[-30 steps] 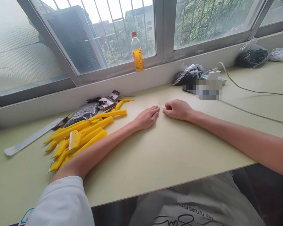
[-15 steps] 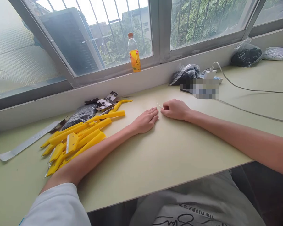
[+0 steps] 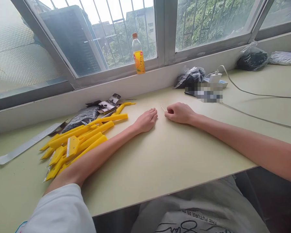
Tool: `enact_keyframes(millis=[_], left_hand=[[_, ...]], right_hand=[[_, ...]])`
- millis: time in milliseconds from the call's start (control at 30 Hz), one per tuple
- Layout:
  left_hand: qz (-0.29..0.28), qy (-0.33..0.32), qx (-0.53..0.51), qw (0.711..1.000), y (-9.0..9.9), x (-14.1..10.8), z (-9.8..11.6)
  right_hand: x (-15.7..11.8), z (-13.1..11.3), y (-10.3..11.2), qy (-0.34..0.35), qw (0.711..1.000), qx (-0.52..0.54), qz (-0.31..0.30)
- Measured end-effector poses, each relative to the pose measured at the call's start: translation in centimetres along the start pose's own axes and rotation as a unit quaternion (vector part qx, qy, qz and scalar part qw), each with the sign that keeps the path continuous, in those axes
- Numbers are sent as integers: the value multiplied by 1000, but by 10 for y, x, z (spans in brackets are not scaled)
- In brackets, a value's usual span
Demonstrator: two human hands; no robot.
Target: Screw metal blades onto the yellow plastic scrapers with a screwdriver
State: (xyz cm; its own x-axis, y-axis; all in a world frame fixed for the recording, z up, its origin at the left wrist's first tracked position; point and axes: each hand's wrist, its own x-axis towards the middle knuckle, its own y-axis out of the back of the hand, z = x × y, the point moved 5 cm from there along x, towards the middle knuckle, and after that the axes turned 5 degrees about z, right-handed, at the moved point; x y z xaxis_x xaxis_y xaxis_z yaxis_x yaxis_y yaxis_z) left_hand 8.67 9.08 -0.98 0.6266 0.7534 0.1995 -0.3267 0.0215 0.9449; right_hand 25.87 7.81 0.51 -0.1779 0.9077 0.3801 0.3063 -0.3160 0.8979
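My left hand [image 3: 146,120] lies palm down on the pale green table [image 3: 157,161], its fingers stretched out and nothing visible in it. A little to its right, my right hand [image 3: 179,112] is closed in a pinch on a thin metal pin-like rod [image 3: 162,108], whose tip points up and to the left. The rod's other end is hidden by the fingers. Left of my left hand is a pile of yellow scrapers [image 3: 87,137] with long handles, partly behind my left forearm.
Behind the scrapers are a bag of black material [image 3: 83,116], printed packets [image 3: 110,103] and a long pale strip [image 3: 26,145]. On the windowsill stands an orange-capped bottle [image 3: 138,58]. Back right are a bagged dark bundle [image 3: 190,77], a white charger [image 3: 215,77] and a cable [image 3: 262,116].
My left hand has slid a short way left, widening the gap to my right hand. My right hand stays in place, still pinching the thin rod.
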Motion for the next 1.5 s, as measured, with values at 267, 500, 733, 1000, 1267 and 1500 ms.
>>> enact_keyframes(millis=[267, 500, 733, 1000, 1267, 1500], left_hand=[[1, 6, -3, 1000, -1, 2, 2], [-4, -20, -36, 999, 0, -10, 19], [6, -89, -58, 994, -1, -17, 38], [9, -54, -39, 998, -4, -9, 20], [16, -25, -39, 999, -3, -3, 6], [15, -17, -40, 999, -2, 3, 1]], right_hand=[[1, -1, 1, 4, 1000, -9, -4], [1, -2, 3, 8, 1000, 0, 4], [2, 1, 0, 13, 1000, 8, 7], [1, -1, 0, 10, 1000, -13, -4], [1, -1, 1, 16, 1000, -9, 2], [0, -2, 1, 12, 1000, -13, -6]])
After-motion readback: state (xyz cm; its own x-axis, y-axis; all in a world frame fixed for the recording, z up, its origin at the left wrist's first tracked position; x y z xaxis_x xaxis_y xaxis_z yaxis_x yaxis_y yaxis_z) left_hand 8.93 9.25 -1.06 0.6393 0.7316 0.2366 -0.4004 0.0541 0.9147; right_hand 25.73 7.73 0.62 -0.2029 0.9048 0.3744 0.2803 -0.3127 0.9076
